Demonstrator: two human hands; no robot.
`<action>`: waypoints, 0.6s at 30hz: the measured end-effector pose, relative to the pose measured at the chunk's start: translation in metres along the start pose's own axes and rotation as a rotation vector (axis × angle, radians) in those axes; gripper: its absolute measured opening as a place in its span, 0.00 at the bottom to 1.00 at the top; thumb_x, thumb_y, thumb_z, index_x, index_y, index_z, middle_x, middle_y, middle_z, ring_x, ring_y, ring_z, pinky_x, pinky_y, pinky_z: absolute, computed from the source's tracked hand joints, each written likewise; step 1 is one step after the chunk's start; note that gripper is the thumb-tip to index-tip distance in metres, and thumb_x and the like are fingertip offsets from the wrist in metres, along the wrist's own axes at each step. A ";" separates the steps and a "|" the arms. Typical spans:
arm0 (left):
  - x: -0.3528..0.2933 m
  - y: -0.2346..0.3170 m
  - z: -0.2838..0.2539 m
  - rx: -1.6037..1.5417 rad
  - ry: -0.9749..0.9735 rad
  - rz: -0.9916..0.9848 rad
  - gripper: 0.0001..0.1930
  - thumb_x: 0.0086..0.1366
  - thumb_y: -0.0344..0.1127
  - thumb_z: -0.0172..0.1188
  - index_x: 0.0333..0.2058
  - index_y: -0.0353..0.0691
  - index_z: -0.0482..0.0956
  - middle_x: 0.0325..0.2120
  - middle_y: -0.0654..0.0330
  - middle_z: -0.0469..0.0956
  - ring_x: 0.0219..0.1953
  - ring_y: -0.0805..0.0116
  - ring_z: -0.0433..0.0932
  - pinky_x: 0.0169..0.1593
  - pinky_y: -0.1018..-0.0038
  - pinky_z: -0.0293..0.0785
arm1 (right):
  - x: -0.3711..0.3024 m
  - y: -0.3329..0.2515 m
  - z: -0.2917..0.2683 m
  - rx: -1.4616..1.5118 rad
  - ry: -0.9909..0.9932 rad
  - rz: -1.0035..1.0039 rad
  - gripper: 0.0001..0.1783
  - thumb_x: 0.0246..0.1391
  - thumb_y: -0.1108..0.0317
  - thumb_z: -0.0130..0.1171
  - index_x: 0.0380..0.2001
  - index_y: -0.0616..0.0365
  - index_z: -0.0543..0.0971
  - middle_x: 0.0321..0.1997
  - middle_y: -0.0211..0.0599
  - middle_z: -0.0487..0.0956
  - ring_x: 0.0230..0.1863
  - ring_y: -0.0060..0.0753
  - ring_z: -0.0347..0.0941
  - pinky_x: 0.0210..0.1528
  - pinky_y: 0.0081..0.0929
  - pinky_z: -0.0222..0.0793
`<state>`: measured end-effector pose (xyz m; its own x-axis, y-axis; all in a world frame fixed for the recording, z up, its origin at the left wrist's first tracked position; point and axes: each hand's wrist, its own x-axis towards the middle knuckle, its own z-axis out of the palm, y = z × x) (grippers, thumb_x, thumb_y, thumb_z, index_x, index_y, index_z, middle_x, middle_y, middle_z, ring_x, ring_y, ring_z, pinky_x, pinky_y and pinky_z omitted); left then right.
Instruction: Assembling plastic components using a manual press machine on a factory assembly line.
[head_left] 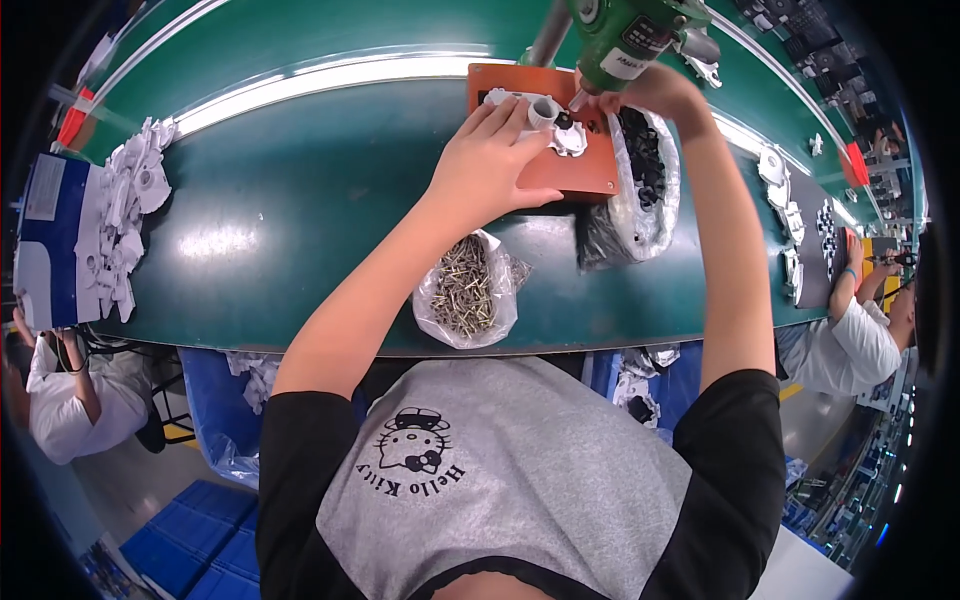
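My left hand (482,165) lies over an orange-red block (585,178), its fingers stretched across a white plastic part (570,140) with a round upright collar. The thumb is spread wide along the block's front edge. A small black piece (564,120) sits in the white part. Above it hangs the head of a green machine (630,45), its thin tip pointing down near the part. My right hand (650,92) is at that tip with fingers pinched together; the machine head partly covers them, and what they hold cannot be made out.
Right of the block stands a clear bag of black pieces (645,160). An open bag of screws (465,295) lies near the table's front edge. White parts pile up at left (125,220) and right (785,215). Blue bins (215,400) are below the table; other people work at both sides.
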<state>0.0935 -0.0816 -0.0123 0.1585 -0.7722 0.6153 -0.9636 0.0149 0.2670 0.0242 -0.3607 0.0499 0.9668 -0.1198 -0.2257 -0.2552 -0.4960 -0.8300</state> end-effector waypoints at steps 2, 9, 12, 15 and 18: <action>0.002 -0.001 0.004 0.003 -0.001 0.005 0.30 0.44 0.55 0.68 0.44 0.45 0.77 0.52 0.46 0.71 0.56 0.51 0.68 0.62 0.60 0.61 | 0.011 0.007 -0.029 -0.345 0.316 0.132 0.07 0.57 0.65 0.56 0.36 0.54 0.79 0.33 0.26 0.78 0.40 0.24 0.72 0.48 0.22 0.69; -0.004 0.003 -0.003 0.032 -0.019 -0.043 0.29 0.47 0.55 0.68 0.46 0.47 0.76 0.55 0.48 0.69 0.58 0.50 0.67 0.62 0.59 0.61 | -0.010 -0.021 -0.042 -0.279 0.598 0.078 0.07 0.52 0.65 0.58 0.32 0.56 0.79 0.29 0.27 0.78 0.35 0.26 0.72 0.43 0.25 0.69; -0.007 0.002 -0.006 0.059 -0.053 -0.075 0.30 0.47 0.56 0.67 0.46 0.48 0.76 0.55 0.47 0.68 0.57 0.49 0.67 0.62 0.59 0.61 | -0.032 -0.033 -0.035 -0.230 0.727 0.044 0.07 0.49 0.65 0.59 0.30 0.57 0.79 0.27 0.28 0.77 0.33 0.26 0.72 0.41 0.26 0.69; -0.007 0.004 -0.005 0.042 -0.041 -0.071 0.30 0.46 0.56 0.68 0.46 0.47 0.76 0.55 0.47 0.68 0.57 0.48 0.68 0.61 0.59 0.62 | -0.071 -0.030 -0.041 -0.174 0.871 0.045 0.08 0.47 0.65 0.60 0.28 0.57 0.79 0.25 0.29 0.77 0.30 0.27 0.72 0.38 0.27 0.70; 0.010 0.007 0.009 -0.035 0.021 0.017 0.30 0.46 0.56 0.68 0.46 0.47 0.77 0.55 0.47 0.69 0.55 0.47 0.69 0.61 0.59 0.63 | -0.254 -0.050 -0.006 -0.194 1.089 0.111 0.08 0.44 0.65 0.61 0.26 0.58 0.79 0.23 0.29 0.77 0.28 0.27 0.72 0.35 0.28 0.70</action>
<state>0.0864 -0.0951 -0.0108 0.1467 -0.7579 0.6356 -0.9581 0.0509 0.2818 -0.2082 -0.3110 0.1516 0.4576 -0.8159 0.3536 -0.4265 -0.5503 -0.7178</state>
